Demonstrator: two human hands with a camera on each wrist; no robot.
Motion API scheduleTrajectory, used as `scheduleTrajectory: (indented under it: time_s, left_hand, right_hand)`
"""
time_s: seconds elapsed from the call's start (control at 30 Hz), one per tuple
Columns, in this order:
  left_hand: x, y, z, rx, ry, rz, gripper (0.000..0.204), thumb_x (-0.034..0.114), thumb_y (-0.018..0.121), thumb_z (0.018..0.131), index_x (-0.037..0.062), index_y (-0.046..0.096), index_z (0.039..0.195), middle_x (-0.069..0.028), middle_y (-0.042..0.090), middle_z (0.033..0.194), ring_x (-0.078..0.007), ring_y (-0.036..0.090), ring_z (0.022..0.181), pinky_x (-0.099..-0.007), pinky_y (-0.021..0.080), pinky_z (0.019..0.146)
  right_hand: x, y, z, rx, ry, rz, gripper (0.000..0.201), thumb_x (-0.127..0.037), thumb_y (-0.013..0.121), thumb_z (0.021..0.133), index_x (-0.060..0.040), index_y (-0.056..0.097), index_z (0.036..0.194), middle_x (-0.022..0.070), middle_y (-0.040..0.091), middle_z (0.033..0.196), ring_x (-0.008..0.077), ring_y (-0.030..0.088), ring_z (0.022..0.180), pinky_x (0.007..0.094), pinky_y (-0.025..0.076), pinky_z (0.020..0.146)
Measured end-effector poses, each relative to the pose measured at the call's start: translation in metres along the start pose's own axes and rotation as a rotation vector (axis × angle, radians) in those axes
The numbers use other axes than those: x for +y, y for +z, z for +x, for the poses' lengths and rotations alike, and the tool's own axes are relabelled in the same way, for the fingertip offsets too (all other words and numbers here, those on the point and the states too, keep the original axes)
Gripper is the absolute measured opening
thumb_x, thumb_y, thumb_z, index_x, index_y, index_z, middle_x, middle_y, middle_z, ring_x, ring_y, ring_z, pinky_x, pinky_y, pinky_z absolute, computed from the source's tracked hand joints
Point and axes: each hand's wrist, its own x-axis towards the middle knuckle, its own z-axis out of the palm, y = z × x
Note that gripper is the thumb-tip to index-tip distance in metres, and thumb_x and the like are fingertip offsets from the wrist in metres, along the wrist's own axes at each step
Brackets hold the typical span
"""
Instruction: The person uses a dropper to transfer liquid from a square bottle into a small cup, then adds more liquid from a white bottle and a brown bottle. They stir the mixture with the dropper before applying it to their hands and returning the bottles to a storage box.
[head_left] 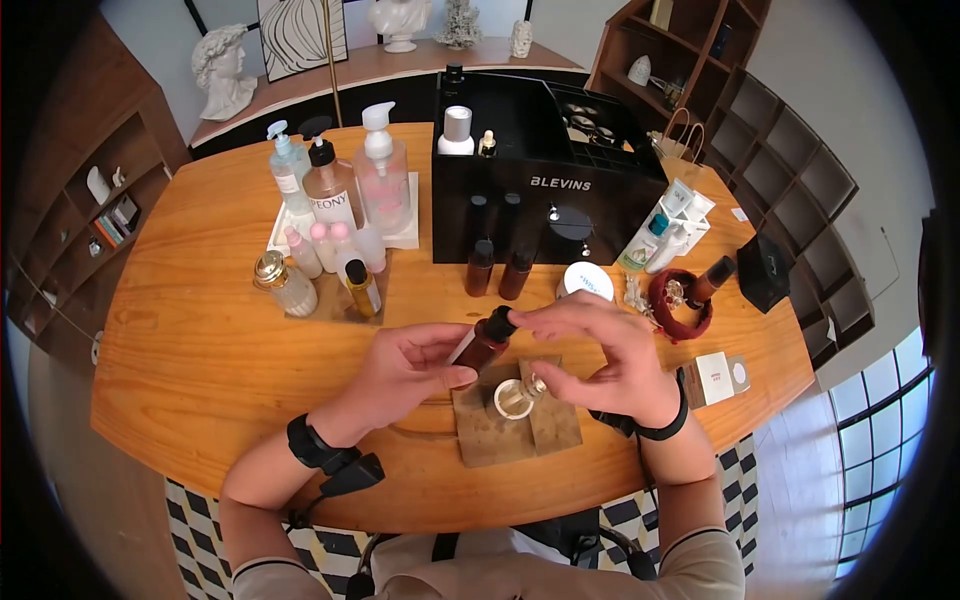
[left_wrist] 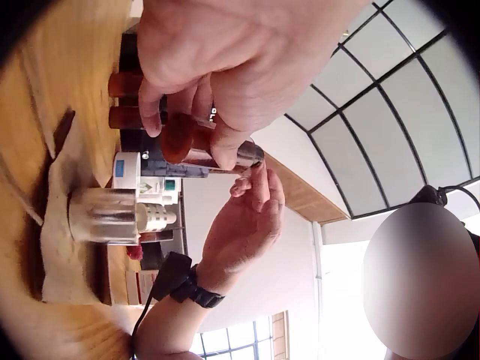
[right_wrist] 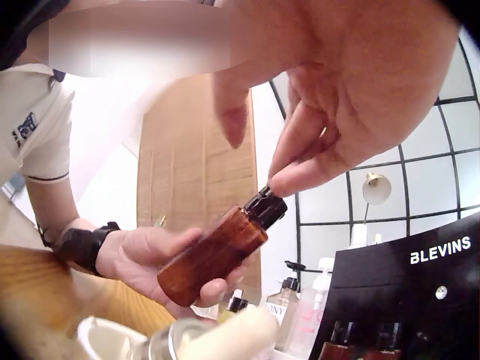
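My left hand (head_left: 400,372) holds a brown amber bottle (head_left: 481,347) with a black cap, tilted above the table. The bottle's body lies between thumb and fingers, as the right wrist view also shows. Fingertips of my right hand (head_left: 622,362) are right at the cap (right_wrist: 266,209), with the thumb held apart from it. Below the hands, a small glass jar (left_wrist: 101,215) with a white rim stands on a brown mat (head_left: 484,440). Something pale with a clear, ornate end (head_left: 536,385) lies across the jar's mouth.
A black BLEVINS box (head_left: 490,171) stands at the back, with two amber bottles (head_left: 480,276) in front. Pump bottles (head_left: 383,185) and smaller bottles are at left. On the right are a white-lidded jar (head_left: 587,281), a red ring-shaped holder (head_left: 662,315) and a small carton (head_left: 713,379).
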Motion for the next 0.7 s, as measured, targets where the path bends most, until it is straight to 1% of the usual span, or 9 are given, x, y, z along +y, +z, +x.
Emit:
scheduleTrajectory:
  time_s: [0.07,0.23,0.37,0.47,0.5,0.53,0.6,0.63,0.7]
  left_hand:
    - [0.002,0.005,-0.002,-0.036,0.03,-0.011,0.049,-0.001,0.073,0.09,-0.0037,0.056,0.135,-0.0113,0.065,0.129,-0.0154,0.063,0.116,-0.0291,0.051,0.1]
    - [-0.003,0.003,-0.006,-0.181,0.097,0.048,0.057,0.003,0.079,0.086,-0.0008,0.055,0.138,-0.0089,0.061,0.132,-0.0171,0.059,0.122,-0.034,0.045,0.108]
    - [0.009,0.005,-0.004,-0.103,0.356,0.205,0.069,0.015,0.081,0.086,0.0068,0.046,0.145,-0.0059,0.051,0.145,-0.0182,0.054,0.13,-0.0377,0.04,0.112]
    - [0.007,-0.001,-0.003,-0.033,0.248,0.201,0.057,0.006,0.077,0.088,0.0038,0.052,0.139,-0.0075,0.057,0.137,-0.017,0.053,0.13,-0.0359,0.039,0.11]
    - [0.0,-0.005,0.0,-0.044,0.286,0.26,0.043,0.007,0.074,0.091,0.0042,0.059,0.131,-0.0063,0.063,0.127,-0.0133,0.06,0.119,-0.0309,0.046,0.101]
    - [0.002,-0.005,0.0,-0.037,0.293,0.256,0.043,0.007,0.074,0.091,0.0042,0.059,0.131,-0.0063,0.063,0.127,-0.0133,0.06,0.119,-0.0309,0.046,0.101]
    - [0.01,-0.003,-0.001,-0.134,0.12,0.232,0.035,0.007,0.073,0.091,0.0055,0.064,0.125,-0.0056,0.067,0.12,-0.0118,0.065,0.104,-0.0272,0.051,0.09]
    - [0.01,0.0,-0.001,-0.141,0.176,0.19,0.028,0.013,0.073,0.092,0.0069,0.068,0.119,-0.0023,0.07,0.105,-0.009,0.066,0.089,-0.0245,0.052,0.079]
    - [0.015,0.0,-0.005,-0.173,0.201,0.259,0.028,0.012,0.073,0.091,0.0066,0.068,0.119,-0.0026,0.07,0.101,-0.01,0.067,0.088,-0.0254,0.052,0.077]
  right_hand:
    - [-0.002,-0.002,0.002,0.056,-0.043,-0.046,0.048,-0.003,0.083,0.074,0.0005,0.068,0.12,0.0113,0.068,0.094,0.0209,0.065,0.08,0.0303,0.055,0.071]
    - [-0.012,0.002,0.001,-0.033,0.085,0.108,0.032,-0.002,0.084,0.073,-0.0002,0.074,0.104,0.0077,0.069,0.094,0.0145,0.064,0.078,0.0266,0.052,0.069]
    - [-0.014,-0.028,0.039,0.003,0.104,0.062,0.024,0.0,0.083,0.072,-0.0009,0.072,0.093,0.0027,0.068,0.086,0.0092,0.06,0.074,0.0236,0.049,0.066]
    - [-0.013,-0.066,0.101,0.139,0.283,0.028,0.019,-0.007,0.08,0.078,0.0007,0.07,0.092,-0.0002,0.067,0.086,0.0069,0.06,0.078,0.0233,0.049,0.068]
    - [-0.004,-0.08,0.126,0.176,0.268,-0.007,0.021,-0.01,0.08,0.079,0.0011,0.07,0.094,0.0,0.067,0.086,0.0073,0.061,0.078,0.0235,0.049,0.069]
    - [0.007,-0.092,0.151,0.211,0.253,-0.04,0.023,-0.014,0.08,0.081,0.0015,0.071,0.096,0.0003,0.067,0.086,0.0076,0.062,0.078,0.0236,0.05,0.07]
    - [0.04,-0.105,0.199,0.242,0.219,-0.221,0.028,-0.017,0.081,0.081,0.003,0.072,0.099,0.0016,0.068,0.085,0.0092,0.062,0.076,0.0238,0.051,0.071]
    - [0.062,-0.106,0.218,0.226,0.184,-0.26,0.029,-0.017,0.081,0.08,0.0037,0.072,0.099,0.0025,0.069,0.083,0.01,0.062,0.074,0.0248,0.051,0.071]
    - [0.105,-0.105,0.248,0.161,0.179,-0.354,0.029,-0.017,0.082,0.078,0.0058,0.072,0.094,0.0064,0.071,0.08,0.0123,0.063,0.071,0.0281,0.053,0.07]
